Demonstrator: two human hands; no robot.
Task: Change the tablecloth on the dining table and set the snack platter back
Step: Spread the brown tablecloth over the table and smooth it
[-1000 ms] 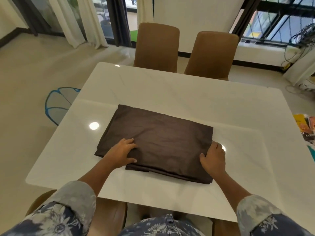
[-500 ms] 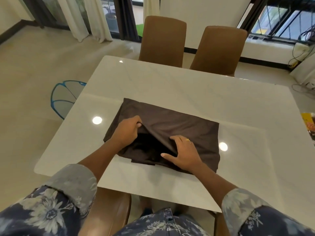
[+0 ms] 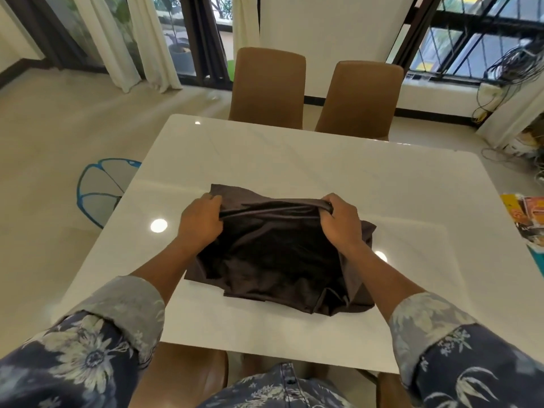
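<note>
A dark brown tablecloth [image 3: 273,260] lies partly folded on the near middle of the white dining table [image 3: 309,169]. My left hand [image 3: 201,222] grips its upper layers at the left. My right hand [image 3: 340,222] grips the same layers at the right. Between the two hands the raised edge is stretched taut, a little above the table, and the fold gapes open toward me. The lower layers rest flat on the tabletop. No snack platter is in view.
Two brown chairs [image 3: 268,86] [image 3: 359,98] stand at the table's far side, and another chair [image 3: 182,378] is tucked under the near edge. A blue-rimmed fan [image 3: 100,189] lies on the floor at left. Magazines [image 3: 527,219] and cables [image 3: 512,69] are at right.
My hands went from resting on the flat folded cloth to gripping its top layers. They lifted that edge up and away from me, opening the fold.
</note>
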